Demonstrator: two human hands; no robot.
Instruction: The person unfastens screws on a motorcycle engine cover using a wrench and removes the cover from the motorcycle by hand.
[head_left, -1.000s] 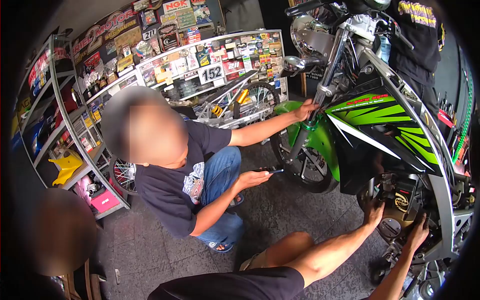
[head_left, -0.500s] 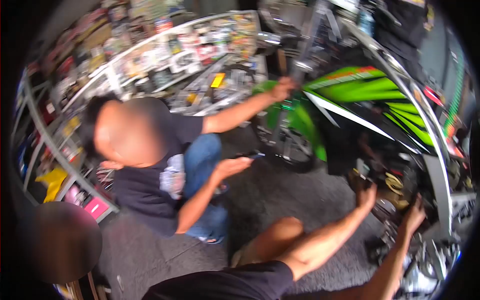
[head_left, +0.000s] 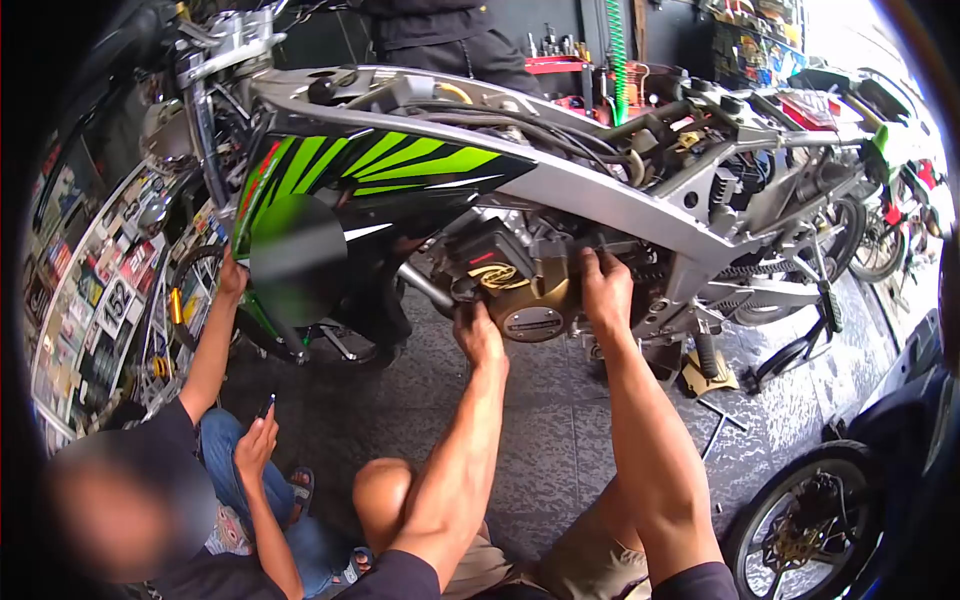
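Note:
A motorcycle with a silver frame (head_left: 620, 200) and a black and green fairing (head_left: 400, 165) stands across the view. My left hand (head_left: 482, 335) touches the lower left side of its engine, beside the gold round cover (head_left: 535, 310); the fingertips are partly hidden against dark parts. On the cover's other side my right hand (head_left: 606, 288) reaches up to the rear of the engine, fingers against a dark part below the frame. Whether either hand grips something is hard to make out.
A crouching person (head_left: 180, 500) at the lower left holds a phone (head_left: 266, 405) and touches the motorcycle's front. Another person (head_left: 455, 50) stands behind it. A T-shaped tool (head_left: 720, 425) lies on the floor, near another wheel (head_left: 805, 530). More motorcycles stand at the right.
The view has swung right, bringing the engine and both my hands to the middle and showing the motorcycle's rear. My hands remain at the engine's two sides.

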